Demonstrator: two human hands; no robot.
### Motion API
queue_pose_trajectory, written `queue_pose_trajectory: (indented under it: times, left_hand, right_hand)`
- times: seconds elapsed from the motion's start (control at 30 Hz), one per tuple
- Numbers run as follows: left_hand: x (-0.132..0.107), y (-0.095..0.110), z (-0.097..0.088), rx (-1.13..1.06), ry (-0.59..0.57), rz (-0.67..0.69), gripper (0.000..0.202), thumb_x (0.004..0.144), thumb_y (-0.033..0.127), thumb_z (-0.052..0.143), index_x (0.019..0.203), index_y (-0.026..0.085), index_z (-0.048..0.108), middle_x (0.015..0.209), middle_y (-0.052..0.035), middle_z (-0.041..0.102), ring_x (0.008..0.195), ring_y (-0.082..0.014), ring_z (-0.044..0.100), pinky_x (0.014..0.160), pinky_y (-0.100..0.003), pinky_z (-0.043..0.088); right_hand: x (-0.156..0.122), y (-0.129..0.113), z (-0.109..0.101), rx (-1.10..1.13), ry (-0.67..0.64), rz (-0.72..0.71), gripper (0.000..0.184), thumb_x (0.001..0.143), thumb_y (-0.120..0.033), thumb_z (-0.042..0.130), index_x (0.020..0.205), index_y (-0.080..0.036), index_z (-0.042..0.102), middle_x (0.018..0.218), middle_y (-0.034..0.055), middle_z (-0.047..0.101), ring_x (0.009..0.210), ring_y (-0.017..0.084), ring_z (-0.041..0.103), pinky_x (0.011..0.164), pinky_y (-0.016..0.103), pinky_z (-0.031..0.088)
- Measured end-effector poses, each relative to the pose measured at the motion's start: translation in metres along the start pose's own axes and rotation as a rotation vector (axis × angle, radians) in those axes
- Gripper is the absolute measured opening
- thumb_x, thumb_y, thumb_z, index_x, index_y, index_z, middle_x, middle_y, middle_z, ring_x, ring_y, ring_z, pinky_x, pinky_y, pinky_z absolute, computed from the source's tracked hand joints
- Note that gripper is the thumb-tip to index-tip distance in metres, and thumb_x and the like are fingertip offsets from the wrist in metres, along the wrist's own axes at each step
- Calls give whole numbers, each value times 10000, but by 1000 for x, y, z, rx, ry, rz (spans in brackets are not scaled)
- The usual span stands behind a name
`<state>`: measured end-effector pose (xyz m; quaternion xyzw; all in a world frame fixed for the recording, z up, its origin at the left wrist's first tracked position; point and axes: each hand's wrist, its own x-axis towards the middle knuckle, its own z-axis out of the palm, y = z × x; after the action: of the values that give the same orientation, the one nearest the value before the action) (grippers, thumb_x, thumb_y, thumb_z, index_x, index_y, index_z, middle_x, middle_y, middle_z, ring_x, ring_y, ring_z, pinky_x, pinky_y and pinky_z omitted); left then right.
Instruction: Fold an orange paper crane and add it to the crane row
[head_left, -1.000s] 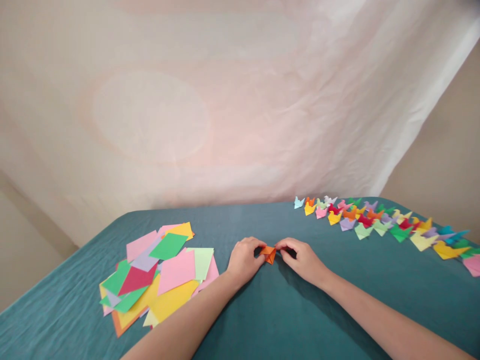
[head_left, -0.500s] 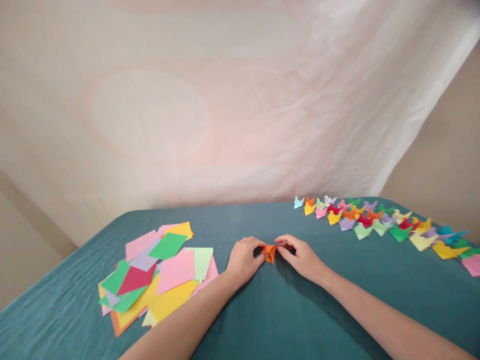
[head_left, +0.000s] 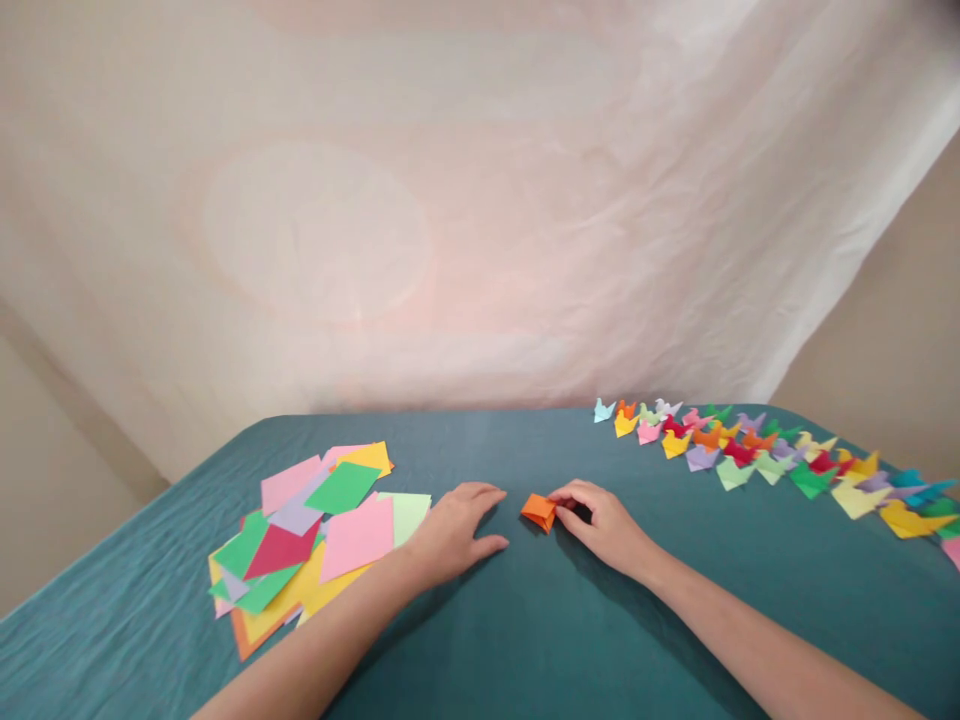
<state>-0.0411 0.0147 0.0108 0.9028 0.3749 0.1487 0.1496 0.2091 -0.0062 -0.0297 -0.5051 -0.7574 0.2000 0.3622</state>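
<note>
Pinching a folded orange paper on the teal tablecloth with the right hand, resting the left hand flat beside scattered coloured sheets, with paper birds rowed far right.

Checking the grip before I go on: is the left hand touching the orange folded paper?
Apart. The head view shows bare teal cloth between the left hand and the orange folded paper; only the right hand touches it.
</note>
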Motion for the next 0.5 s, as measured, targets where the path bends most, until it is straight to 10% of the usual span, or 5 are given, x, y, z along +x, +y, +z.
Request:
queue_pose_trajectory:
  times: [0.23, 0.5]
  left_hand:
    - [-66, -74, -58, 41, 12, -411, 518, 656, 459, 636, 1092, 194, 548, 1132, -78, 531, 1082, -266, 482, 942, -375, 364]
    - [-87, -103, -69, 6, -9, -622, 538, 555, 440, 668, 999, 167, 534, 958, -60, 596, 837, -254, 576, 686, -313, 448]
  right_hand:
    - [-1, 1, 0, -4, -13, -4, 188, 806, -180, 500, 905, -214, 656, 854, 33, 636, 780, 172, 577, 744, 297, 427]
    - [0, 0, -1, -6, -16, -15, 198, 804, -172, 497, 918, -210, 655, 857, 37, 639, 784, 171, 581, 741, 294, 428]
